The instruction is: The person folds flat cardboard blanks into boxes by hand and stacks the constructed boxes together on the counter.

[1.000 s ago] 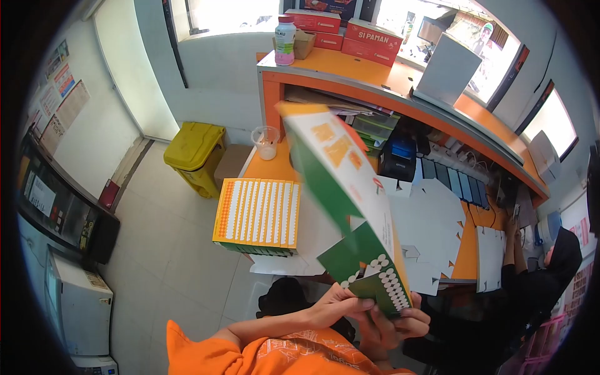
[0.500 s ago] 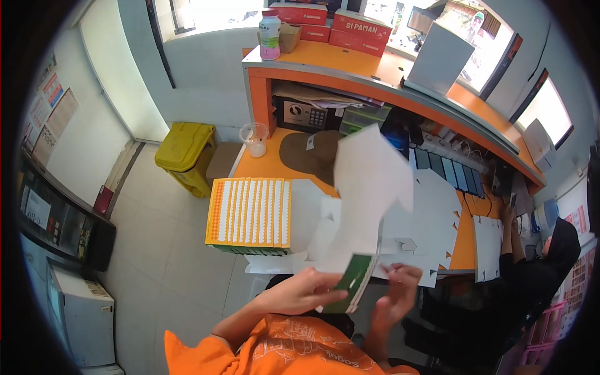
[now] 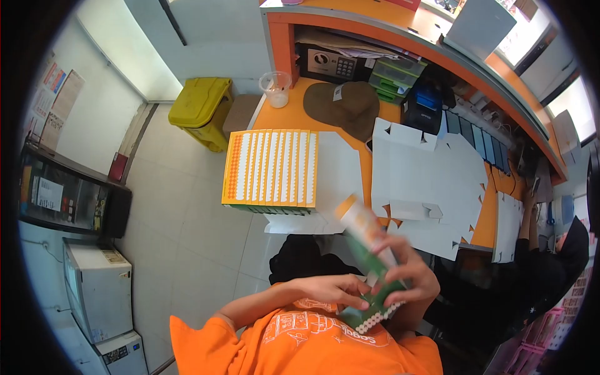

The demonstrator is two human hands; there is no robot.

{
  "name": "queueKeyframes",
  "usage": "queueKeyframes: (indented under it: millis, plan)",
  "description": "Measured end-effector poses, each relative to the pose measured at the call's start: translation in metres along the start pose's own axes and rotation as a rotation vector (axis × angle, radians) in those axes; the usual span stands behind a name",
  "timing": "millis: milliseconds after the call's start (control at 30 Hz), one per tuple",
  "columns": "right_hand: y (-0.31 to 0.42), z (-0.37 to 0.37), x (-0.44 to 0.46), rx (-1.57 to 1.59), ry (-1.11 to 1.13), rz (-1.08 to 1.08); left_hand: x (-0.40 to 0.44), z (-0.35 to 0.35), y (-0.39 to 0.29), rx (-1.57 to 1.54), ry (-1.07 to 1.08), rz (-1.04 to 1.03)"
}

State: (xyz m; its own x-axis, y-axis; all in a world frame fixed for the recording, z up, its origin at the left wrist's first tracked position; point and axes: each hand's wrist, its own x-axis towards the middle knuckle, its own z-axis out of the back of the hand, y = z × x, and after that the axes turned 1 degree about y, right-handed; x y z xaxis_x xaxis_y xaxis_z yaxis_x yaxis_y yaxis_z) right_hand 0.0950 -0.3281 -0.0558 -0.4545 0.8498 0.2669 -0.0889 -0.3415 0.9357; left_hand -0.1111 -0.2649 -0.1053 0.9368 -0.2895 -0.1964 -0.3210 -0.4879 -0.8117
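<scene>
A partly folded cardboard box [image 3: 376, 305], green with a scalloped white edge and an orange-white flap, is held close to my orange shirt. Its upper part is smeared by motion. My right hand [image 3: 412, 275] grips it from the right side, fingers curled over the panel. On the left, my left hand [image 3: 337, 290] pinches the lower green panel. Beyond them, a row of folded yellow and white boxes [image 3: 272, 169] stands on the table's left part. Flat white box blanks [image 3: 431, 181] lie to the right of that row.
A brown cap [image 3: 342, 106] and a plastic cup [image 3: 276, 90] sit at the back of the orange table. Behind are a safe [image 3: 331, 64] and green drawers [image 3: 395, 81]. A yellow bin [image 3: 200, 109] stands left. Another person [image 3: 531, 275] sits at right.
The large white blank raised before me is now folded smaller, turned, and drawn toward my body. Both hands moved with it. The view has tilted downward.
</scene>
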Motion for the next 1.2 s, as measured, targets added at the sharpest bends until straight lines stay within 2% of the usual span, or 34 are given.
queueKeyframes:
  millis: [100,133,167,233,333,433,467,567,600,667,700,733,833,867,967,1067,1200]
  plan:
    - [0.003,-0.003,0.003,-0.033,0.177,-0.123,-0.01,-0.013,-0.001,0.009,-0.218,0.162]
    - [0.01,-0.004,0.007,-0.207,0.083,-0.201,-0.007,-0.003,0.009,-0.067,-0.057,0.086]
    - [0.013,-0.008,0.008,-0.409,-0.057,-0.251,-0.01,-0.005,0.011,-0.185,-0.082,-0.019]
    - [0.014,-0.02,0.011,-0.441,-0.388,-0.342,-0.015,-0.005,0.008,-0.253,-0.116,-0.04]
    - [0.024,-0.023,0.018,-0.468,-0.274,-0.314,-0.021,-0.001,0.01,-0.207,-0.058,-0.049]
    - [0.019,-0.018,0.022,-0.263,0.006,-0.191,-0.023,-0.001,0.009,-0.09,-0.036,0.06]
    - [0.013,-0.017,0.018,-0.257,0.107,-0.123,-0.027,-0.005,0.002,0.044,-0.138,0.158]
    - [0.012,-0.016,0.019,-0.264,0.131,-0.159,-0.029,-0.009,0.003,0.069,-0.153,0.007]
    - [0.018,-0.015,0.023,-0.313,0.106,-0.153,-0.029,0.0,0.0,0.133,-0.062,0.073]
    - [0.02,-0.011,0.02,-0.328,0.03,-0.196,-0.031,-0.004,-0.009,0.075,-0.072,-0.1]
    - [0.021,-0.008,0.016,-0.334,-0.008,-0.218,-0.033,-0.007,-0.015,0.046,-0.076,-0.186]
    - [0.022,-0.004,0.013,-0.344,-0.097,-0.139,-0.038,-0.008,-0.025,-0.07,-0.053,-0.208]
    - [0.018,0.001,-0.018,-0.134,-0.527,0.016,-0.043,-0.007,-0.032,0.129,-0.244,-0.391]
    - [0.012,0.003,-0.029,-0.08,-0.633,0.073,-0.049,-0.005,-0.039,0.205,-0.285,-0.345]
    - [-0.006,0.015,-0.052,0.242,-0.896,0.182,-0.057,0.012,-0.029,0.515,-0.346,-0.448]
    - [-0.028,0.024,-0.061,0.472,-1.085,0.198,-0.056,0.015,-0.03,0.565,-0.359,-0.419]
    - [-0.064,0.024,-0.073,0.749,-1.375,0.061,-0.055,0.007,-0.038,0.498,-0.29,-0.456]
